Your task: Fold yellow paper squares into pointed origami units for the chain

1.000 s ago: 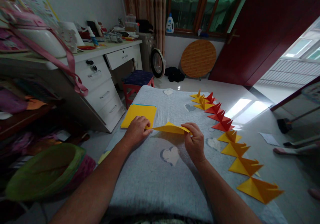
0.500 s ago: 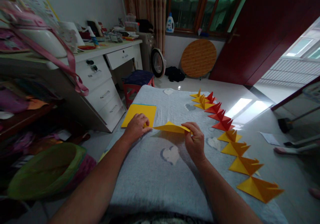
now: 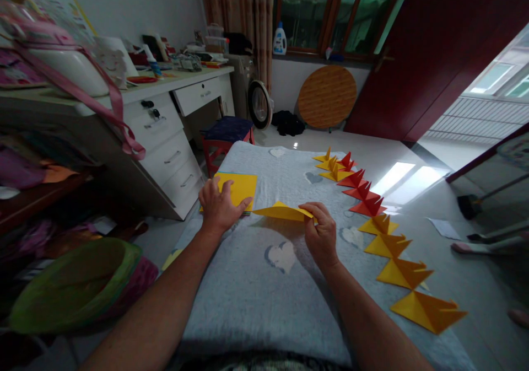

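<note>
My right hand [image 3: 322, 232] pinches the right end of a partly folded yellow origami paper [image 3: 281, 211], held just above the cloth; its left tip points free toward the paper stack. Fingers spread, my left hand [image 3: 220, 204] lies on the near left part of a stack of square yellow paper [image 3: 242, 186]. Folded paper pieces run in a line along the right side: yellow ones [image 3: 425, 309] nearest me, red ones [image 3: 366, 200] in the middle, and smaller-looking yellow ones [image 3: 333, 167] at the far end.
A grey cloth with heart shapes [image 3: 248, 305] covers the work surface. Left of it stand a white drawer desk [image 3: 173, 159] and a green-lined bin [image 3: 74, 283]. Beyond the far edge are a red stool [image 3: 215, 150], a washing machine with its door open [image 3: 260, 105] and a round wooden tabletop [image 3: 327, 96].
My left hand has let go of the folded paper's left tip, moved left and spread its fingers over the stack. My right hand keeps its pinch in the same place.
</note>
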A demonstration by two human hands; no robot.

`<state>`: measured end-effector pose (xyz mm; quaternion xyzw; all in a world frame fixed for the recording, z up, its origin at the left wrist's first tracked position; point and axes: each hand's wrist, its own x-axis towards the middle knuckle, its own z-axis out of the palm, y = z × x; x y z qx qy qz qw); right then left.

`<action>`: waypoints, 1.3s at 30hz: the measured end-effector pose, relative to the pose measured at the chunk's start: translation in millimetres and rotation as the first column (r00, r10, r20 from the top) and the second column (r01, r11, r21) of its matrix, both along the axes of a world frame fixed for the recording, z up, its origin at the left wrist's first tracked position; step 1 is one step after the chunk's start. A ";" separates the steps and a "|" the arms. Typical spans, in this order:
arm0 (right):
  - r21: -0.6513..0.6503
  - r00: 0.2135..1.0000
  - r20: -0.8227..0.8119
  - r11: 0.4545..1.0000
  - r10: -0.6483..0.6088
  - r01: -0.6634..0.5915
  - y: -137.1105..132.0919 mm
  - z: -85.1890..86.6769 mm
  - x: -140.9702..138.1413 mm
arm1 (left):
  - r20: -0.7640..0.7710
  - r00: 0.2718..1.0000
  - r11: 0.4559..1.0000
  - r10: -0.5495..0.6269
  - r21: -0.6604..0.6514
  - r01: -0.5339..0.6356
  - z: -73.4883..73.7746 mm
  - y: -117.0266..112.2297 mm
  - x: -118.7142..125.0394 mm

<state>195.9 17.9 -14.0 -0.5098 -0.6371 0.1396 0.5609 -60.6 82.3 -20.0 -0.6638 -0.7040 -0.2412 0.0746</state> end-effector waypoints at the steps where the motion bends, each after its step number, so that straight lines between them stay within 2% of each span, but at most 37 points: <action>1: -0.001 1.000 -0.002 1.000 0.000 0.000 0.0 0.0 0.0 | 0.002 0.997 0.997 0.071 -0.023 -0.071 -0.3 -0.2 -0.7; 3: 0.002 1.000 -0.008 1.000 -0.002 0.002 0.2 -0.2 0.1 | 0.003 0.986 0.982 0.168 -0.089 -0.167 -1.4 0.8 -3.9; 6: 0.015 1.000 -0.029 1.000 0.000 0.000 0.9 -1.2 0.5 | 0.000 0.971 0.958 0.239 -0.165 -0.236 -3.1 4.5 -10.3; 11: 0.069 0.997 -0.075 0.997 0.028 -0.023 -0.1 1.0 2.3 | -0.001 0.975 0.935 0.224 -0.284 -0.215 -5.3 11.1 -16.2; 15: 0.178 0.997 -0.051 0.981 -0.066 0.074 -4.0 9.0 4.8 | -0.013 0.979 0.942 0.204 -0.271 -0.200 -7.1 13.5 -18.2; 17: 0.189 0.993 -0.021 0.975 -0.114 0.116 -4.3 11.1 6.7 | -0.011 0.981 0.945 0.194 -0.267 -0.190 -7.8 13.4 -18.9; 19: 0.145 0.995 0.026 0.985 -0.098 0.093 -2.0 9.8 9.6 | -0.004 0.983 0.946 0.185 -0.271 -0.179 -8.0 12.7 -18.7; 21: 0.046 0.993 0.116 0.999 -0.025 0.019 1.9 5.8 13.2 | -0.003 0.981 0.951 0.192 -0.246 -0.187 -7.1 11.5 -17.7; 24: -0.135 0.942 0.313 0.987 0.124 -0.085 5.7 0.1 18.9 | 0.012 0.984 0.979 0.177 -0.110 -0.174 -1.7 8.2 -15.1; 26: -0.210 0.885 0.426 0.972 0.188 -0.105 4.1 -0.7 22.0 | 0.068 0.997 0.999 0.031 0.018 -0.032 4.7 3.0 -12.1; 27: -0.227 0.861 0.470 0.969 0.193 -0.093 1.9 -0.1 23.3 | 0.107 0.989 0.992 -0.103 0.078 0.095 8.2 -1.2 -9.6; 28: -0.236 0.843 0.504 0.969 0.188 -0.075 -0.9 1.0 24.4 | 0.142 0.950 0.957 -0.280 0.120 0.264 11.6 -6.7 -6.0; 29: -0.239 0.831 0.527 0.969 0.179 -0.057 -4.3 2.3 25.5 | 0.176 0.875 0.892 -0.451 0.130 0.434 14.5 -13.4 -1.3; 30: -0.241 0.823 0.541 0.969 0.175 -0.047 -8.0 3.7 26.5 | 0.215 0.790 0.819 -0.574 0.125 0.560 16.6 -21.0 4.7; 32: -0.244 0.816 0.548 0.968 0.185 -0.056 -15.4 6.4 28.3 | 0.275 0.620 0.655 -0.735 0.049 0.754 17.9 -37.0 19.2; 33: -0.245 0.816 0.545 0.967 0.195 -0.068 -19.0 7.5 29.0 | 0.294 0.548 0.572 -0.783 -0.006 0.820 17.0 -44.2 27.1; 34: -0.247 0.817 0.539 0.966 0.207 -0.082 -22.2 8.4 29.8 | 0.304 0.503 0.514 -0.809 -0.048 0.856 15.2 -50.3 34.8; 35: -0.252 0.818 0.529 0.962 0.226 -0.103 -25.1 9.1 30.4 | 0.307 0.484 0.485 -0.820 -0.079 0.871 12.9 -55.0 41.9; 39: -0.287 0.822 0.467 0.936 0.325 -0.207 -32.4 9.7 33.3 | 0.303 0.521 0.493 -0.798 -0.168 0.853 4.6 -60.8 58.7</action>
